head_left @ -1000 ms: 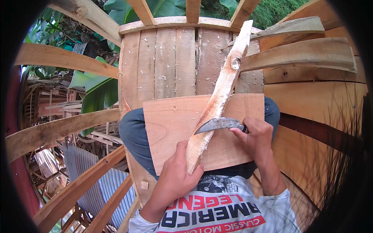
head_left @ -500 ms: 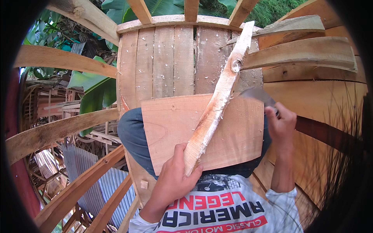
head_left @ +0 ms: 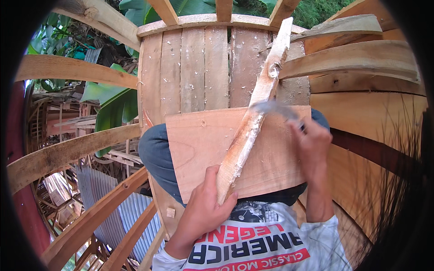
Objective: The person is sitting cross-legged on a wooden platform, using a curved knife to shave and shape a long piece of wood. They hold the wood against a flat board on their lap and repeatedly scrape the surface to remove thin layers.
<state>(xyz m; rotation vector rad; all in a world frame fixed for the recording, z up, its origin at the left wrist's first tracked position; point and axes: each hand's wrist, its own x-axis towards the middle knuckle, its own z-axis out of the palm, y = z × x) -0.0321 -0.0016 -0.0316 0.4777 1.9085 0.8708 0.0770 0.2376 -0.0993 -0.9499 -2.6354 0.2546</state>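
Observation:
A long, rough strip of wood (head_left: 243, 137) slants up and away over my lap, with a knot and pale, whittled patches along its right edge. My left hand (head_left: 205, 205) is closed around its near end. Beneath the strip, a flat wooden board (head_left: 192, 149) rests across my legs. My right hand (head_left: 312, 140) grips a knife (head_left: 276, 109) by its handle. Its broad metal blade is smeared by motion and reaches the strip's right edge near the middle; whether it bites into the wood I cannot tell.
Beyond my knees lies a plank floor (head_left: 192, 72) strewn with wood shavings. Curved wooden ribs (head_left: 77, 70) rise on the left, and heavier ones (head_left: 348, 58) stand at the right beside plank walling (head_left: 368, 113). A small wood block (head_left: 170, 212) sits near my left arm.
My right hand has swung left with the knife, bringing the blade from beside the strip to its edge. The strip has shifted only slightly in my left hand.

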